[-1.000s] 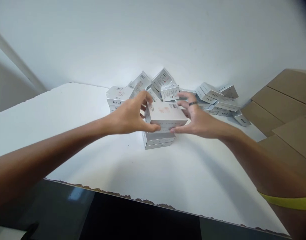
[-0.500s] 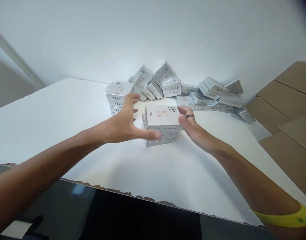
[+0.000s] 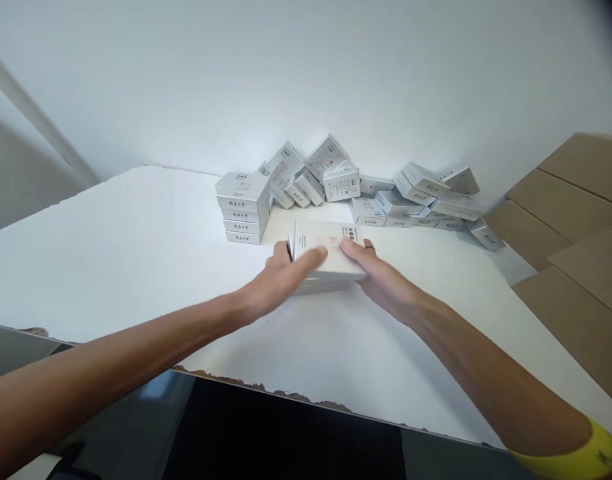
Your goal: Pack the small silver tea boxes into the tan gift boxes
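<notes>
Clasping stacked boxes [image 3: 333,264], both hands [image 3: 281,279] [image 3: 382,279] rest thumbs on top.

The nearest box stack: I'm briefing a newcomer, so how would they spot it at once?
On the white table, come forward from the jumbled boxes. The box stack is between the left hand and right hand; unlike its neighbours, both hands touch it.

Two hands [image 3: 281,277], twenty-plus white boxes [image 3: 331,267], one yellow band [image 3: 583,453].
</notes>
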Available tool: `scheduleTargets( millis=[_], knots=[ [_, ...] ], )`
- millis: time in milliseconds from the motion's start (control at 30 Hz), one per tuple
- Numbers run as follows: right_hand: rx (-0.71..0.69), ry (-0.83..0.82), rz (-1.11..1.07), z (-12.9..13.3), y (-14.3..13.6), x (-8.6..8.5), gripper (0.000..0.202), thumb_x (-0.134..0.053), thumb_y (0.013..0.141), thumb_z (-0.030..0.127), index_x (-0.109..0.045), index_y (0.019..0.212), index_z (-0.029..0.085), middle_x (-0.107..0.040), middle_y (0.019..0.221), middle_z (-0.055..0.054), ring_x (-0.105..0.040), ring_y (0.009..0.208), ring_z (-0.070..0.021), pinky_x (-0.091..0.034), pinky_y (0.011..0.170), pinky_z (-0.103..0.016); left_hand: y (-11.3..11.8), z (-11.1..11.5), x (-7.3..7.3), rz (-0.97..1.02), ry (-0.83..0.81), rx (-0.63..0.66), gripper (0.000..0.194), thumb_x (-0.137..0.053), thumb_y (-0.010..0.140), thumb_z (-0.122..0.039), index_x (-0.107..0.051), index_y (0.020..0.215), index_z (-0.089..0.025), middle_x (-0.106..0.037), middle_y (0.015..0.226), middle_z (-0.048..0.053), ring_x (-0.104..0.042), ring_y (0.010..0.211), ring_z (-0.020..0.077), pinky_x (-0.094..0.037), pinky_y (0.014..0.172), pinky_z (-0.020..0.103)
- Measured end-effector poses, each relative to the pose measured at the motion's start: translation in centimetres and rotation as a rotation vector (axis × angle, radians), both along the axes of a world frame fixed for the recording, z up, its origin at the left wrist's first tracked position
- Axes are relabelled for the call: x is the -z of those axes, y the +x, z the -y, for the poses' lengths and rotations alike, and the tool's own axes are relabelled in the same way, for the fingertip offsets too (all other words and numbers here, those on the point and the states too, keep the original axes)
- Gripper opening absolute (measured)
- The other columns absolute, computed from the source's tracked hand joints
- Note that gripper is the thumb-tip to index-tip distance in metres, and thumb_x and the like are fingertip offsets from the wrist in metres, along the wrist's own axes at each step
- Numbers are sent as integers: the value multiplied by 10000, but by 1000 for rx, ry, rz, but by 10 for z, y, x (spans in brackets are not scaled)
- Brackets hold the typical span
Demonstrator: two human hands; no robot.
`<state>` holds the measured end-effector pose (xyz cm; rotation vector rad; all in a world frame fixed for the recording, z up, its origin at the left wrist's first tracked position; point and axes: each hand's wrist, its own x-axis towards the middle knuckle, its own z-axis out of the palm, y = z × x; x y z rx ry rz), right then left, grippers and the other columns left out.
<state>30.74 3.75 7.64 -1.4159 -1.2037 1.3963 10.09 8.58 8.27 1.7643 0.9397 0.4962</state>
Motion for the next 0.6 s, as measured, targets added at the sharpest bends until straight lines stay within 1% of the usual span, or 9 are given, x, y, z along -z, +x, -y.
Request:
scheduleTargets(
  millis=[67,133,167,233,267,333,400,500,600],
  knots=[
    [-84,63,22,14,10,9,870,-749,808,627,-204,1413,320,-391,1516,-124,-496,1339,-308,-515,1070,-506,-20,7,5,26,-89,99,907,-633,870,-620,-95,1526,-301,-283,1605,180,-417,1433,359,-508,1079,558],
    [-200,145,53,25,17,18,1015,-861,743,498,-134,1435,347,-201,1610,-129,-426,1401,-307,-530,1051,-502,-36,10,12,27,-111,191,1182,-792,778,-515,107,1533,-382,-77,1667,142,-267,1515,355,-424,1160,575],
    [-247,190,73,28,18,22,1082,-891,715,441,-108,1457,358,-109,1639,-123,-356,1450,-310,-503,1079,-510,-42,9,17,10,-73,220,1273,-840,728,-495,137,1535,-380,-21,1669,138,-200,1537,359,-379,1191,587],
    [-295,268,119,29,19,28,1224,-933,654,360,-46,1496,365,1,1661,-110,-180,1531,-299,-362,1189,-526,-45,5,24,-26,40,237,1426,-912,608,-496,159,1537,-335,26,1659,157,-72,1558,382,-273,1245,602],
    [-309,281,138,28,19,30,1276,-945,631,340,-19,1509,357,-6,1662,-117,-130,1545,-293,-287,1224,-529,-44,3,27,-39,78,246,1462,-930,565,-501,146,1536,-308,25,1651,172,-35,1559,396,-237,1258,603],
    [-320,252,147,24,18,32,1331,-954,612,337,17,1523,343,-99,1644,-147,-170,1534,-302,-251,1230,-548,-40,-2,31,-44,86,263,1417,-930,552,-502,78,1523,-285,-30,1634,195,-46,1552,420,-231,1256,614],
    [-314,200,140,23,18,32,1335,-948,623,351,34,1528,352,-203,1604,-163,-279,1490,-319,-328,1187,-570,-35,-5,32,-11,44,276,1302,-914,588,-481,1,1495,-293,-163,1599,199,-154,1534,420,-280,1232,621],
    [-291,189,122,24,17,32,1282,-934,648,363,7,1519,369,-257,1566,-162,-372,1435,-327,-422,1121,-569,-32,-4,34,83,7,308,1196,-907,617,-427,-64,1458,-321,-366,1494,169,-323,1473,382,-343,1192,621],
    [-281,266,123,27,16,32,1209,-922,668,381,-43,1497,380,-325,1521,-145,-428,1393,-325,-457,1095,-562,-31,-3,35,116,35,294,1211,-909,619,-420,-48,1467,-336,-417,1440,145,-367,1445,357,-320,1204,621]
  ],
)
